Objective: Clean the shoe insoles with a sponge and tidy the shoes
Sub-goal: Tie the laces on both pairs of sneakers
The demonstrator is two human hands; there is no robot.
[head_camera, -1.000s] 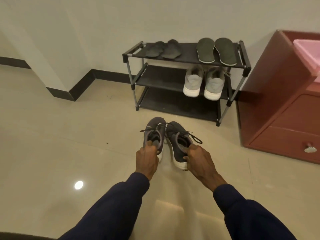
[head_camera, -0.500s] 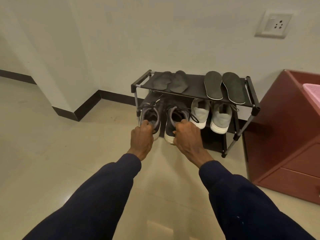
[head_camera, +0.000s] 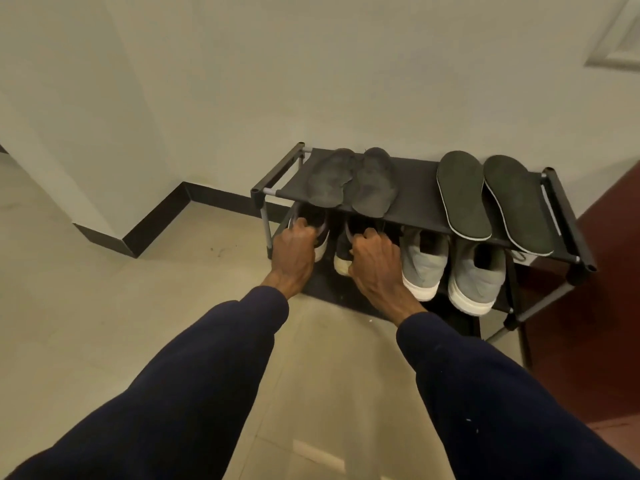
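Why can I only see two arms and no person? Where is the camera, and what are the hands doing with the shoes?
The camera sits on the person's head and looks down, so you see only their arms in dark blue sleeves. The left hand grips the left dark shoe and the right hand grips the right dark shoe, at the middle shelf of a black shoe rack by the wall. Two grey shoes stand beside them. On the top shelf lie two fuzzy grey insoles and two dark insoles with pale edges.
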